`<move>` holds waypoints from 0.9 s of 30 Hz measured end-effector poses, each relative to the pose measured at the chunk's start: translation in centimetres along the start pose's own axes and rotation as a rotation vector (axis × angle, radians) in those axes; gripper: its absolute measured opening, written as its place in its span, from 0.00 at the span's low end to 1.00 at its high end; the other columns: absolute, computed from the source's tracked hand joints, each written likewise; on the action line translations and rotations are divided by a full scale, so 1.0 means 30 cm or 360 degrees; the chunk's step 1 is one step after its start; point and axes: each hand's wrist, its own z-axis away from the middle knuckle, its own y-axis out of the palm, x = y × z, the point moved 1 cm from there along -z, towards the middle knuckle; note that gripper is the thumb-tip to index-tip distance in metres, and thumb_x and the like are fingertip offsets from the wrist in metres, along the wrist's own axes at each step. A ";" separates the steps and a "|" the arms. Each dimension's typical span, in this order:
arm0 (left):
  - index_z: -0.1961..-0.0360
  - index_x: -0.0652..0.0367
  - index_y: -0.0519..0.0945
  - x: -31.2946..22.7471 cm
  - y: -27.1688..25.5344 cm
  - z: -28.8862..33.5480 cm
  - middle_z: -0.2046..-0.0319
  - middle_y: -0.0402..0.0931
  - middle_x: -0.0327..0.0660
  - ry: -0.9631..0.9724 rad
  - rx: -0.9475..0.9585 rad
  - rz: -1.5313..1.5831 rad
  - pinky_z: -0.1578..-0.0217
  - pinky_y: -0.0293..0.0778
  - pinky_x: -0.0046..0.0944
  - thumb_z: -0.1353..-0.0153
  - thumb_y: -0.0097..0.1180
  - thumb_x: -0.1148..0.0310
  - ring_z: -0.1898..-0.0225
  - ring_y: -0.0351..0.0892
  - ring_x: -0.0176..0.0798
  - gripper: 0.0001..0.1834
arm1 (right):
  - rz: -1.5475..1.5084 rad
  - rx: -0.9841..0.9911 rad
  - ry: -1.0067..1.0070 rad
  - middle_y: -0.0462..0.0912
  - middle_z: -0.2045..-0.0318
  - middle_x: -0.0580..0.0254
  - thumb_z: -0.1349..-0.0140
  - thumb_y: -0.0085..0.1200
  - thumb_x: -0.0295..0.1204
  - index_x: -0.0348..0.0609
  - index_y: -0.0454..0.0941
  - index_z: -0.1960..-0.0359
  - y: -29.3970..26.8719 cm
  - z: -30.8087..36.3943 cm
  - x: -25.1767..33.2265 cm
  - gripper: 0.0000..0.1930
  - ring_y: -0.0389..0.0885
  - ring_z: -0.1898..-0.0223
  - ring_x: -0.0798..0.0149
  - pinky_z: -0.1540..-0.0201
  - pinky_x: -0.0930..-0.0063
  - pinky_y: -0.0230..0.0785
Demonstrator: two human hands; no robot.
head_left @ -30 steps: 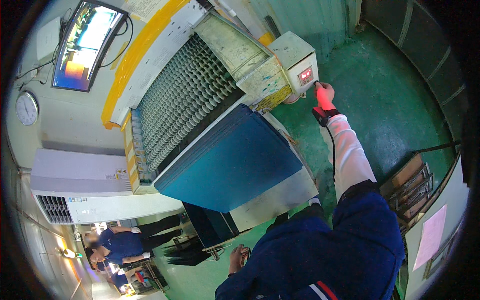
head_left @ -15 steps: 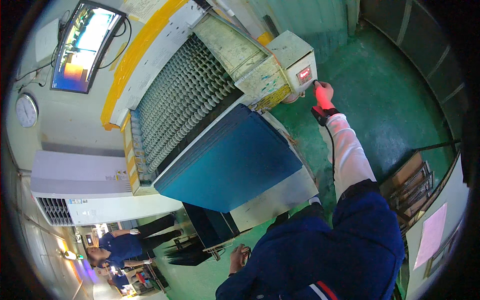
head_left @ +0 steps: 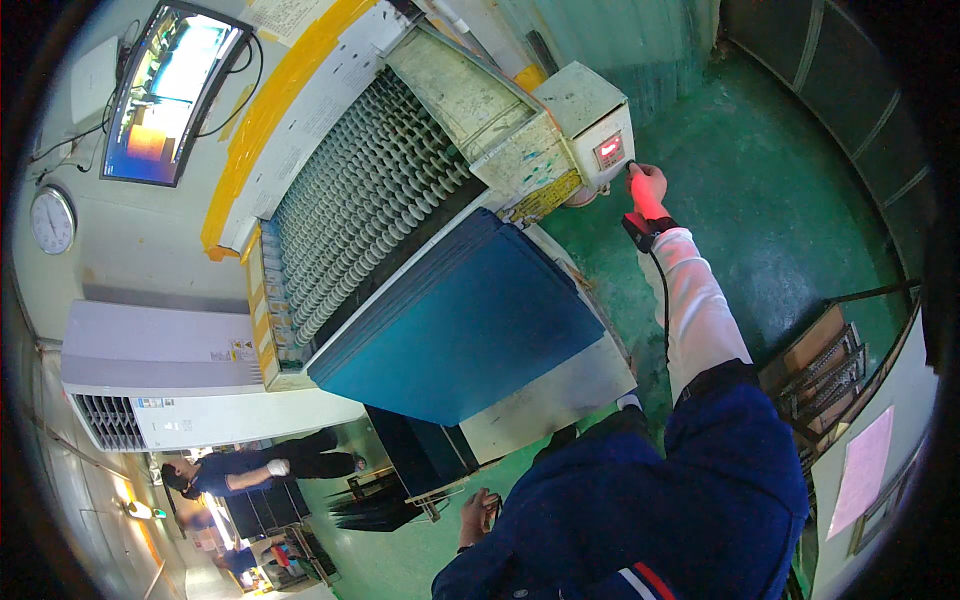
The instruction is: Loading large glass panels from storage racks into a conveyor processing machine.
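My right hand [head_left: 648,186] reaches out to a pale control box [head_left: 603,148] with a lit red display. Its fingers are pinched on a small black knob [head_left: 630,166] at the box's edge, partly hidden by the fingertips. A black device with a cable [head_left: 640,230] is strapped at that wrist. My left hand [head_left: 478,517] hangs low beside my body, with curled fingers; what they hold, if anything, I cannot make out. Between the hands, a stack of blue flat panels [head_left: 460,320] lies on a pale tabletop [head_left: 555,395] against the roller machine.
Rows of pale rollers [head_left: 370,190] fill the machine bed. A white floor-standing cabinet unit [head_left: 200,365] is at left, below a wall monitor [head_left: 172,90] and a clock [head_left: 53,221]. A co-worker [head_left: 255,470] stands at lower left. Racks [head_left: 825,370] lean at right.
The co-worker at lower left has turned and shifted, an arm now bent in front. My two hands and the panel stack have not visibly moved.
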 end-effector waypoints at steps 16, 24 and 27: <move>0.50 0.61 0.74 -0.017 0.012 -0.017 0.63 0.82 0.45 -0.0690 -0.0101 0.0760 0.75 0.73 0.35 0.34 0.54 0.59 0.73 0.79 0.35 0.19 | 0.0071 -0.0001 -0.0041 0.81 0.77 0.60 0.44 0.61 0.30 0.31 0.78 0.62 0.002 0.005 0.011 0.14 0.77 0.80 0.70 0.78 0.75 0.67; 0.49 0.62 0.74 0.059 -0.005 -0.025 0.61 0.82 0.45 0.0419 0.0088 -0.0251 0.73 0.73 0.33 0.34 0.53 0.58 0.71 0.80 0.37 0.20 | 0.0092 -0.0038 -0.0041 0.82 0.78 0.60 0.46 0.63 0.32 0.33 0.80 0.65 0.002 0.003 0.009 0.13 0.78 0.79 0.68 0.76 0.73 0.69; 0.49 0.63 0.74 0.080 -0.008 -0.038 0.61 0.82 0.45 0.0233 0.0097 -0.0281 0.72 0.73 0.34 0.34 0.53 0.58 0.70 0.80 0.37 0.20 | 0.0072 -0.0040 -0.0040 0.82 0.77 0.59 0.46 0.63 0.32 0.33 0.80 0.64 0.002 0.004 0.009 0.14 0.78 0.79 0.68 0.76 0.73 0.69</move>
